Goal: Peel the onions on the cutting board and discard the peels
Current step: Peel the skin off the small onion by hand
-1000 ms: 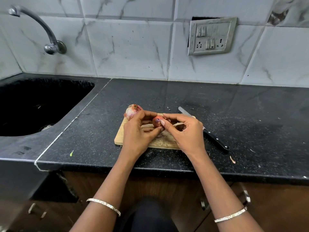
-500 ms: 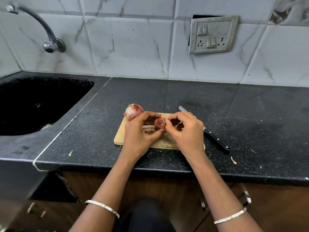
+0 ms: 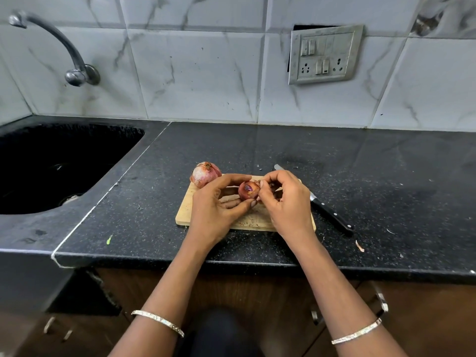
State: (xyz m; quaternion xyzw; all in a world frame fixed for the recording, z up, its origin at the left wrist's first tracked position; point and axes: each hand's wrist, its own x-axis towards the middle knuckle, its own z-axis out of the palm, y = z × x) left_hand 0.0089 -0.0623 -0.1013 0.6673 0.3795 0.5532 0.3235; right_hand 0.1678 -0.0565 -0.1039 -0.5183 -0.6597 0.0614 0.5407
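Soft, even light leaves the wall tiles (image 3: 201,73) behind the cutting board (image 3: 184,211) bright and slightly washed out. The dark surface (image 3: 386,191) carries a dull sheen beyond the board, and shadows on the board itself are faint and soft-edged. Left of the board the sink (image 3: 51,163) is nearly black. Below the board the cabinet fronts (image 3: 257,292) are dim. Focus is sharp at the board, and straight lines bow toward the frame edges.
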